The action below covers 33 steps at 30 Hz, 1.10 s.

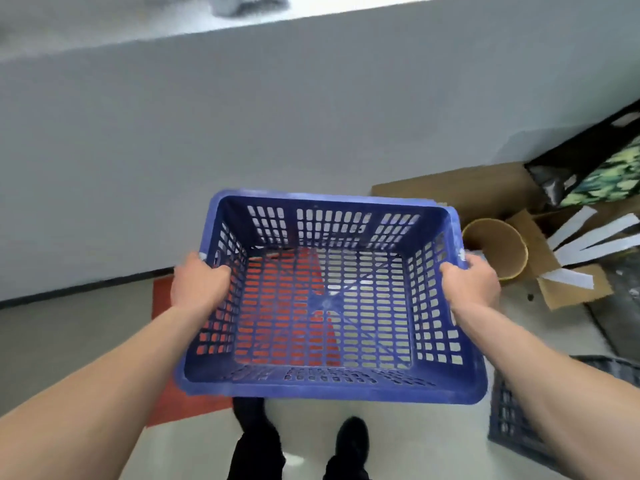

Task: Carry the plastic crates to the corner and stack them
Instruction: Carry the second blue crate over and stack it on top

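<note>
One blue crate (329, 389) hangs above the floor (86, 341) near the wall (242, 133), our left hand (199, 284) and right hand (472, 284) each curled round a side rim, so we judge it mid-carry, with stacking by the dark crate (512, 420) at right not yet done.

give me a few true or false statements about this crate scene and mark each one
1. The left hand and the right hand each grip a side rim of the blue crate. True.
2. The blue crate is full of boxes. False: it is empty.
3. A dark grey crate stands on the floor to the person's right. True.
4. The blue crate rests on the floor. False: it is held up in the air, and a red mat shows through its base.
</note>
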{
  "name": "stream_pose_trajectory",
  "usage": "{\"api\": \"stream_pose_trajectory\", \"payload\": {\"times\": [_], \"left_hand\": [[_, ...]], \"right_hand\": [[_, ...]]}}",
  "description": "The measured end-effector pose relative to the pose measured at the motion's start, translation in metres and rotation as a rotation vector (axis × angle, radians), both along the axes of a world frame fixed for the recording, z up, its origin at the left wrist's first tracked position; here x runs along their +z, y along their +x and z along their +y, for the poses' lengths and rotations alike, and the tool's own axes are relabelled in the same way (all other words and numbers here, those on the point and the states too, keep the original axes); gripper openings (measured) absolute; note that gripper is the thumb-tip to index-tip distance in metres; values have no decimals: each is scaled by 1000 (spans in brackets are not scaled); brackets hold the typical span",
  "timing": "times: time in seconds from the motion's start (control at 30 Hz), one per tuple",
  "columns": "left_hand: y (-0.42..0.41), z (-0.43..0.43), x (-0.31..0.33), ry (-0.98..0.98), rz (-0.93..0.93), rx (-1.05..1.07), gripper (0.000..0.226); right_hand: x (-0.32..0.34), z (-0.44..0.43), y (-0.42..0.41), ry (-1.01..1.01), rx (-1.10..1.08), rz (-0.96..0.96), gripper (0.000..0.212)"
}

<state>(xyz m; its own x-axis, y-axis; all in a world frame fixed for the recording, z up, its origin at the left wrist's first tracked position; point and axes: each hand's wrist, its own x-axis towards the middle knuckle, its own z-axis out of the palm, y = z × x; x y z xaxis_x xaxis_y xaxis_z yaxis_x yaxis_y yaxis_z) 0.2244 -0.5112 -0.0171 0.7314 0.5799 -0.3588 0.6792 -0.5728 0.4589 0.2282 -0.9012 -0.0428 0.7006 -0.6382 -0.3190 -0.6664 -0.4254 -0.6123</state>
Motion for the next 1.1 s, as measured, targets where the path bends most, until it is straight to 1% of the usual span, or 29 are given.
{"api": "stream_pose_trajectory", "payload": {"times": [0.07, 0.2, 0.27, 0.3, 0.43, 0.5, 0.6, 0.7, 0.77, 0.9, 1.1], "left_hand": [[-14, 25, 16, -10, -33, 84, 24], [-52, 85, 47, -58, -131, 237, 10], [-70, 120, 58, -59, -170, 296, 18], [-80, 138, 64, -54, -183, 322, 19], [-123, 215, 81, -48, -241, 419, 10], [-147, 255, 88, -43, -256, 465, 11], [-185, 320, 95, -53, -261, 544, 12], [-223, 385, 106, -28, -271, 600, 14], [-249, 425, 116, -20, -286, 639, 14], [-304, 498, 132, 30, -295, 735, 21], [-384, 591, 142, 71, -285, 919, 15]], "right_hand": [[16, 24, 12, 6, 82, -22, 27], [54, 94, 33, 18, 225, -79, 12], [71, 134, 39, 33, 276, -101, 18], [79, 155, 41, 35, 299, -110, 18], [107, 247, 41, 43, 418, -144, 10], [121, 296, 35, 33, 476, -154, 7], [138, 373, 22, 25, 566, -189, 10], [155, 453, 5, 34, 644, -211, 2], [164, 505, -6, 30, 702, -216, 4], [177, 607, -28, 54, 811, -232, 8], [192, 752, -62, 135, 1012, -250, 10]]}}
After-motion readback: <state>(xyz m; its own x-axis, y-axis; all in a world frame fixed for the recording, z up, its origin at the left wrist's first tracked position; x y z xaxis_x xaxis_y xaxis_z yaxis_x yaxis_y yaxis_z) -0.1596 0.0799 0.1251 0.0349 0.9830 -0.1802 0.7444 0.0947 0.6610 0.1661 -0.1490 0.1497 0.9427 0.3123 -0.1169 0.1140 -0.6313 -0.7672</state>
